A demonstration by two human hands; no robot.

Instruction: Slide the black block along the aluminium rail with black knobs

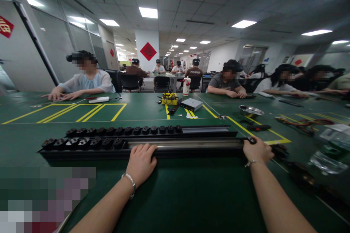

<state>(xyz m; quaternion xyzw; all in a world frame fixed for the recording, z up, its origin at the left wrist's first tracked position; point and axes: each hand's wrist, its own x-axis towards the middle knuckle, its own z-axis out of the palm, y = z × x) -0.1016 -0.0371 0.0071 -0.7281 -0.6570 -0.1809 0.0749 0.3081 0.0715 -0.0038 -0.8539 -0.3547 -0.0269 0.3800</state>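
Two long black power tracks lie side by side across the green table, the near track [191,144] and the far track [207,129]. Several black socket modules [95,143] sit in the left part of the near one; its right part shows a bare metallic channel. A similar row of socket modules [128,131] fills much of the far one. My left hand [142,164] is curled over the near track's front edge, just right of its modules. At that track's right end, my right hand [258,150] has its fingers closed on a small black piece [250,140], partly hidden by them.
Farther back are a grey box [191,104], a yellow item with cables [169,98], a metal bowl [251,110] and a cup [186,86]. To the right lie wires [298,123], a plastic bottle [329,149] and dark parts [303,176]. Other people sit across the table.
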